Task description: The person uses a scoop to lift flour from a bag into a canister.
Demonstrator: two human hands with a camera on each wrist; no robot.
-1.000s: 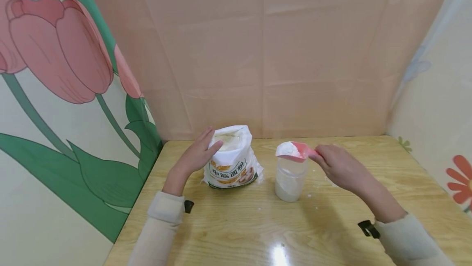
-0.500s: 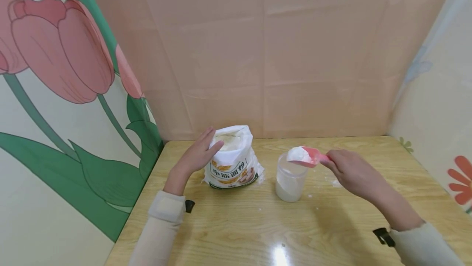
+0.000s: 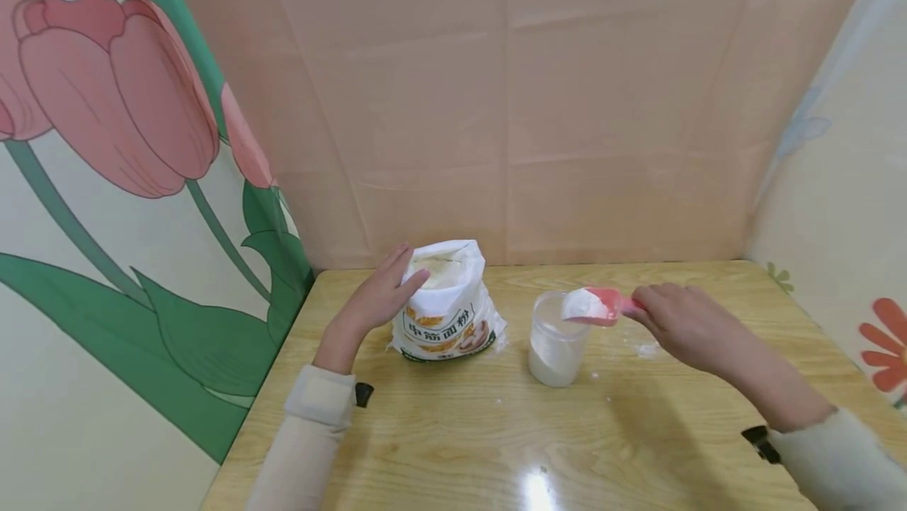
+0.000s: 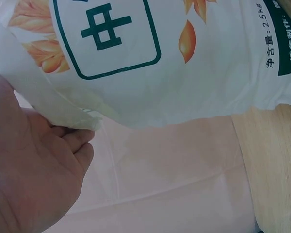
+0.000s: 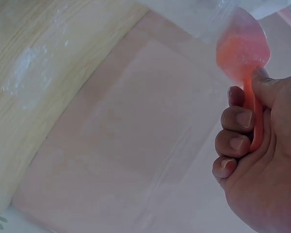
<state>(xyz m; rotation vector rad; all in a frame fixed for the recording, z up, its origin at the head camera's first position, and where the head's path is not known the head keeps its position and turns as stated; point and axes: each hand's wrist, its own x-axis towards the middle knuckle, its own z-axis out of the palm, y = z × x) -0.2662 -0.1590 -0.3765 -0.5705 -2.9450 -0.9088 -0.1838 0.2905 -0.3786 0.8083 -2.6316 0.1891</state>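
Note:
A white flour bag (image 3: 446, 326) with its top rolled back stands on the table, pale flour visible inside. My left hand (image 3: 379, 290) holds the left side of its rim, thumb over the opening; in the left wrist view the fingers (image 4: 80, 141) curl at the bag's edge. My right hand (image 3: 683, 326) grips the handle of a pink scoop (image 3: 605, 306), fingers wrapped round it in the right wrist view. White flour (image 3: 584, 305) fills the scoop, which is over the right side of the rim of a clear jar (image 3: 556, 361). Flour lies in the jar's lower part.
The wooden table (image 3: 453, 440) has flour specks around the jar and a pale smear (image 3: 646, 350) to its right. A pinkish cloth backdrop (image 3: 510, 141) rises behind, with flower-patterned walls at left and right.
My right hand has carried the scoop rightward and slightly down, from over the jar's middle to the right side of its rim. The left hand and the bag stay put.

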